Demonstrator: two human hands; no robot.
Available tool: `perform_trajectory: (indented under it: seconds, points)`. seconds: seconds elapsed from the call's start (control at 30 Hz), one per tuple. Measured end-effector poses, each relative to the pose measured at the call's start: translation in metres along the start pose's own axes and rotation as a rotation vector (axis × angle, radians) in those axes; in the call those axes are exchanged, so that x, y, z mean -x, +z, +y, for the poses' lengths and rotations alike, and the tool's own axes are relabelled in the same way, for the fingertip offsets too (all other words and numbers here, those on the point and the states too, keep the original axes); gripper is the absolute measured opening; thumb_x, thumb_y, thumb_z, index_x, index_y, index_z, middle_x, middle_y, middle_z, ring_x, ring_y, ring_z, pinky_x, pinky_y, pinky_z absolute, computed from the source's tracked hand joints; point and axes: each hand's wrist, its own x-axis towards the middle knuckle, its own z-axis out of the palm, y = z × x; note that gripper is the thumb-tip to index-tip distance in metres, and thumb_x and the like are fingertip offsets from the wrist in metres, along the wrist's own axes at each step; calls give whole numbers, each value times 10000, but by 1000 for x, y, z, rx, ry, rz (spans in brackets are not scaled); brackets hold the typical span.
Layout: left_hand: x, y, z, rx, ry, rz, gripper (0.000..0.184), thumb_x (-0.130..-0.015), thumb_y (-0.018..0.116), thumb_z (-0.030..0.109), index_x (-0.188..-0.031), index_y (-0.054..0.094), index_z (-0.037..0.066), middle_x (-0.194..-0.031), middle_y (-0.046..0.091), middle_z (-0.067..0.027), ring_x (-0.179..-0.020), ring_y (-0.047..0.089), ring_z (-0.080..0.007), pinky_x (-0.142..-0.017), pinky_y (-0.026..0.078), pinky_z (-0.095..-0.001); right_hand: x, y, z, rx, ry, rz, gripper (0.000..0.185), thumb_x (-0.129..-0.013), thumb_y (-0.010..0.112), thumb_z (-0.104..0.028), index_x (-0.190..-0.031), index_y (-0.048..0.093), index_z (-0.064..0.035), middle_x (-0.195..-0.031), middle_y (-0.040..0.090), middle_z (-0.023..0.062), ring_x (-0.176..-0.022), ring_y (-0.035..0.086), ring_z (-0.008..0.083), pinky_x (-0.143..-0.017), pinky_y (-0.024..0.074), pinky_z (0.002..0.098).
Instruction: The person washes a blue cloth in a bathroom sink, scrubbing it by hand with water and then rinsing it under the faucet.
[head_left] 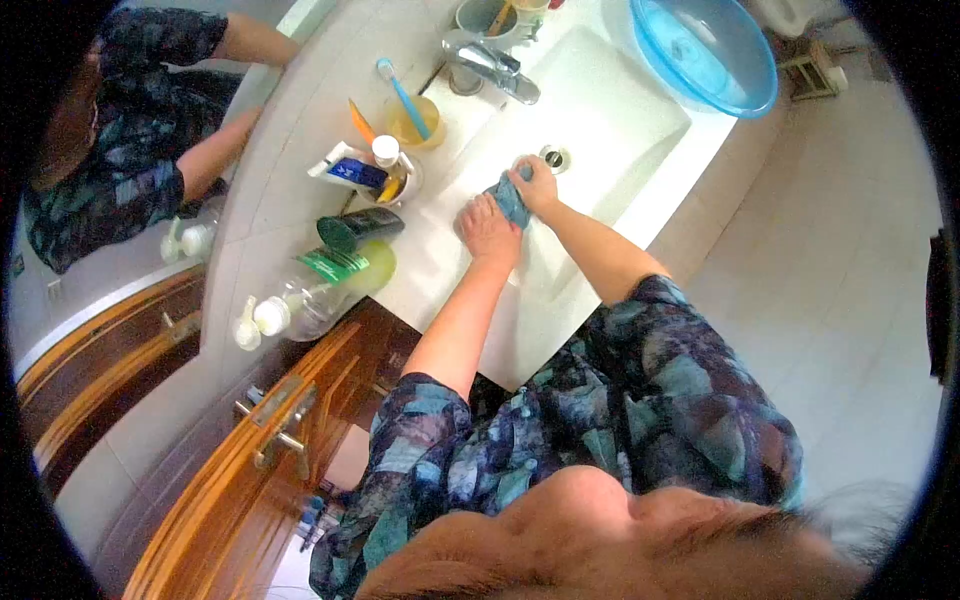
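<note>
A bunched blue-grey cloth (512, 204) is between my two hands, at the near left side of the white sink basin (625, 110). My right hand (538, 186) closes its fingers around the cloth's upper end, just beside the drain (554, 157). My left hand (490, 230) presses on the other end, knuckles up, its fingertips partly hidden. Behind the hands stands the chrome faucet (490, 65); no water stream shows.
Left of the basin are a yellow cup (418, 125) with a blue toothbrush, a cup holding toothpaste (355, 171), a dark green tube (360, 229) and a clear pump bottle (320, 290). A blue plastic basin (700, 55) sits at the counter's far end. A mirror (130, 240) is at left.
</note>
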Motion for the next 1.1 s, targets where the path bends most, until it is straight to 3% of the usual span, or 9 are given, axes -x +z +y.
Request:
perform_trajectory:
  seconds: [0.1,0.17,0.3,0.43,0.57,0.7,0.83,1.03,1.1]
  points:
    - [14,0,-4,-69,47,-42,698,-832,533,361,-1360,327,-46,-1417,322,-198,-1341,243,-320,-1118,117,-428,57,-33,-47,-298,261,-353,219,-782,653,-252,-811,616,-38,-805,637,187,-784,609,344,-738,475,371]
    - [18,-18,7,-123,146,-49,657,-856,509,346,-1373,330,-18,-1447,291,-166,-1380,171,-283,-1130,50,-449,81,-45,-56,-63,-184,-266,212,-800,615,-241,-779,640,-31,-748,635,207,-730,623,334,-717,485,365]
    - [5,-27,31,-103,235,-41,635,-874,493,351,-1375,337,-7,-1470,273,-122,-1386,166,-242,-1124,25,-485,-26,-27,-12,421,-182,188,360,-856,544,-330,-719,649,-14,-691,614,202,-686,584,374,-686,446,461]
    - [9,-19,52,-148,249,-101,649,-891,461,379,-1395,303,3,-1483,247,-120,-1387,169,-243,-1115,32,-513,-31,-53,-9,293,-111,302,331,-820,602,-300,-624,591,-33,-660,597,176,-734,583,344,-703,439,441]
    - [25,-34,53,-250,269,-276,655,-914,398,415,-1443,217,74,-1516,163,-106,-1407,108,-245,-1108,11,-537,73,-74,-18,24,-266,-174,352,-770,599,-367,-660,599,-32,-746,619,173,-740,576,376,-711,455,454]
    - [3,-14,63,-233,304,-185,644,-918,385,402,-1436,221,56,-1508,189,-107,-1403,130,-241,-1105,13,-551,-10,-54,6,272,-172,-1,317,-834,571,-255,-626,588,-16,-663,594,196,-669,575,377,-700,431,457]
    - [6,-12,70,-190,296,-139,634,-914,404,356,-1411,243,-4,-1490,236,-110,-1396,154,-233,-1106,10,-548,-48,-70,1,344,-145,320,428,-863,545,-390,-662,622,-20,-725,607,185,-703,566,347,-702,403,448]
    - [18,-23,41,-273,266,-305,604,-914,397,332,-1413,259,20,-1490,238,-106,-1400,142,-234,-1102,5,-557,76,-65,-21,39,-46,-278,433,-826,589,-390,-635,581,-1,-667,594,202,-647,575,338,-648,435,448]
    - [16,-9,40,-191,277,-139,599,-916,389,335,-1409,272,15,-1490,240,-108,-1395,158,-239,-1100,42,-556,45,-29,25,221,-215,-143,422,-856,540,-346,-621,579,2,-642,589,202,-626,566,352,-643,431,463]
